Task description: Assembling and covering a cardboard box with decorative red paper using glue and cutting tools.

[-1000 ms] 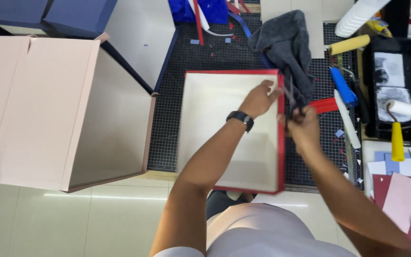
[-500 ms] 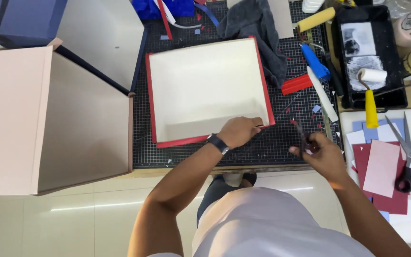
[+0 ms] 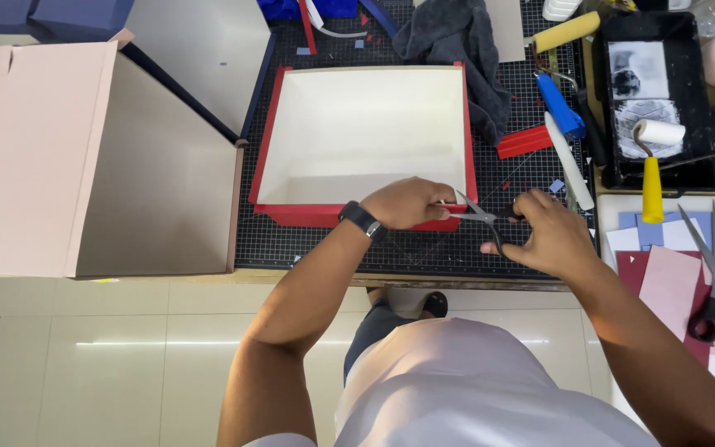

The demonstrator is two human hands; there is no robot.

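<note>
Head view looks straight down on a black cutting mat [image 3: 424,248] where a red box [image 3: 366,141] with a cream inside stands open side up. Left hand [image 3: 411,203] rests on the box's near right corner, fingers curled over the red wall. Right hand [image 3: 548,236] grips small scissors [image 3: 482,217] by the black handles — blades parted narrowly, tips at that same corner, just beside the left fingers. A grey cloth [image 3: 457,50] lies against the box's far right corner. Further right sits a black tray [image 3: 705,99] with a yellow-handled roller [image 3: 651,157] — and a large pink box [image 3: 84,157] stands at the left.
</note>
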